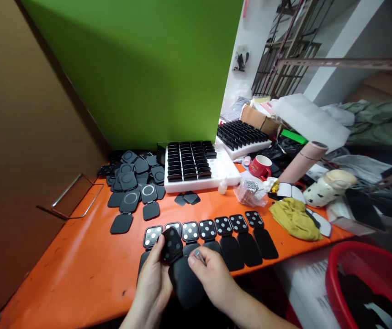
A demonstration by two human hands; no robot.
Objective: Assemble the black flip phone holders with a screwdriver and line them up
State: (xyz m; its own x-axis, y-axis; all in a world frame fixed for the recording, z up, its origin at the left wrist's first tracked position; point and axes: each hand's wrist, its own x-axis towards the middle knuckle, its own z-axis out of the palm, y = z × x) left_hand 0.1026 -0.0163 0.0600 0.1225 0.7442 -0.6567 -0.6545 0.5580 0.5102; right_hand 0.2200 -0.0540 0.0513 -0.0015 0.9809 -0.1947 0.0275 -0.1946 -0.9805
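My left hand (155,283) is closed round a black hinged pad (177,260) whose upper leaf, dotted with silver discs, is tilted up near the table's front edge. My right hand (213,274) rests against the pad's lower leaf and pinches a small silver piece (199,256) between thumb and forefinger. Just beyond my hands lies a row of several open pads (213,233) with silver dots, side by side on the orange table (79,265).
A heap of black pads (134,183) lies at the back left. A white tray of black parts (196,167) stands behind, a second tray (240,135) farther right. A red mug (261,167), plastic bag (249,189), yellow cloth (295,219) and red basin (370,283) sit right.
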